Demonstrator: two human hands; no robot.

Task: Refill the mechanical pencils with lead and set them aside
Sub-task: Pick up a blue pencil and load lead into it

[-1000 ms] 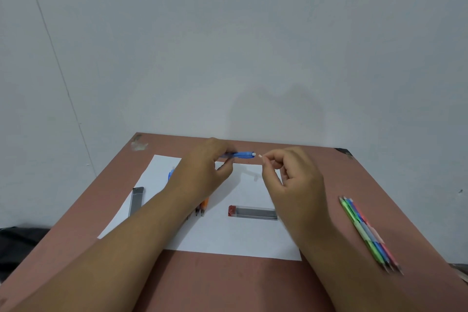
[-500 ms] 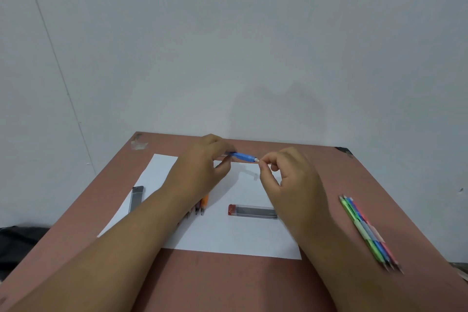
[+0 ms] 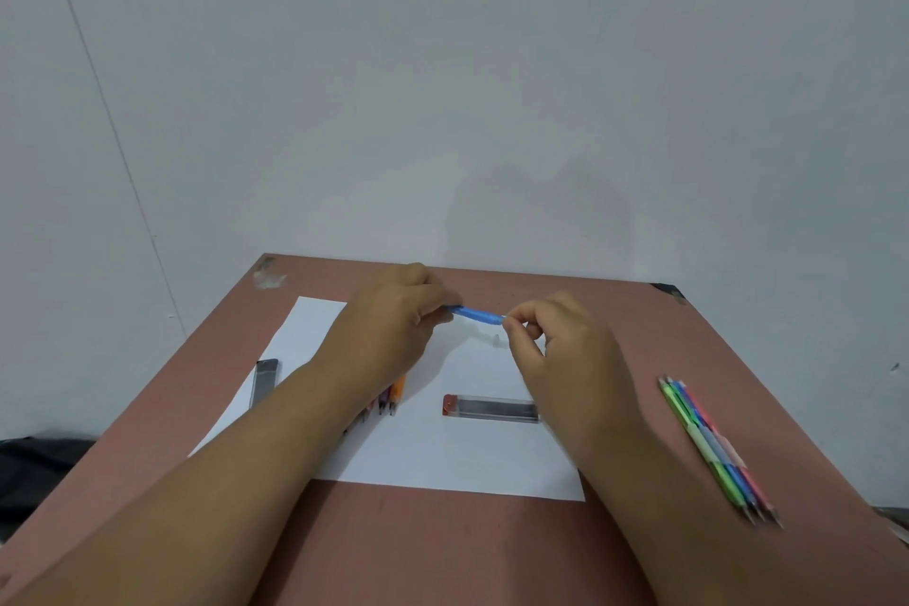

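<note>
From the head camera I see my left hand (image 3: pixel 393 325) raised over the white sheet of paper (image 3: pixel 442 453), its fingers and thumb curled round one end of a blue mechanical pencil (image 3: pixel 476 313). The pencil is held nearly level above the paper, tilted slightly down toward the right. My right hand (image 3: pixel 560 349) meets its other end, thumb and forefinger pinched together right at the tip (whatever they may be holding there is too small for me to make out), the remaining fingers curled in.

On the paper between my forearms lies a clear lead case (image 3: pixel 489 407) with a red cap at its left end. A second, grey lead case (image 3: pixel 263 381) lies at the paper's left edge. Just under my left wrist a few more pencils (image 3: pixel 391 396) poke out, an orange one among them. Well to the right, on the bare reddish-brown table (image 3: pixel 442 546), lies a close bundle of pencils (image 3: pixel 713 445): green, blue and pink, side by side.
</note>
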